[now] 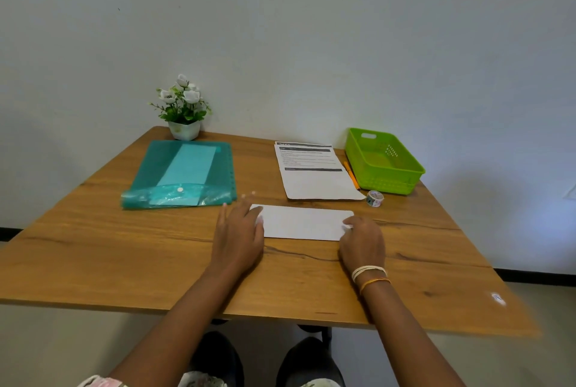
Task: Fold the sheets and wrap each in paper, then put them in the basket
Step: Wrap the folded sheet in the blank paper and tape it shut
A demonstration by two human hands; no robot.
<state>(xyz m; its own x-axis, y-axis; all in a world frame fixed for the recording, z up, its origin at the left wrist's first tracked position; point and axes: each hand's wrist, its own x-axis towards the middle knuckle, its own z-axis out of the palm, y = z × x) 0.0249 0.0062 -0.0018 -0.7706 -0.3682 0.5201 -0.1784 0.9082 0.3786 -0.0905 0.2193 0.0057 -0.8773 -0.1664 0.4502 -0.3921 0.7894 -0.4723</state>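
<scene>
I see a folded white paper sheet [304,222] lying flat near the middle of the brown wooden tabletop [124,249], its long side running left to right. My left hand [238,237] lies flat over the sheet's left end, fingers stretched out and spread, pressing down and gripping nothing. My right hand [361,241] sits at the sheet's right end with its fingertips curled onto the edge; I cannot tell whether it pinches the paper or merely presses it. That wrist wears white and orange thread bracelets [370,276].

Behind the sheet lies a small stack of printed white paper sheets [314,173], with an orange pencil [351,174] just beside their right edge. The lime-green plastic basket [383,160] stands at the far right, beside the pencil. A small roll of patterned tape [375,198] stands near the basket's front corner. At the far left lie a translucent teal plastic folder [182,173] and, behind it, a white pot of artificial white flowers [183,109].
</scene>
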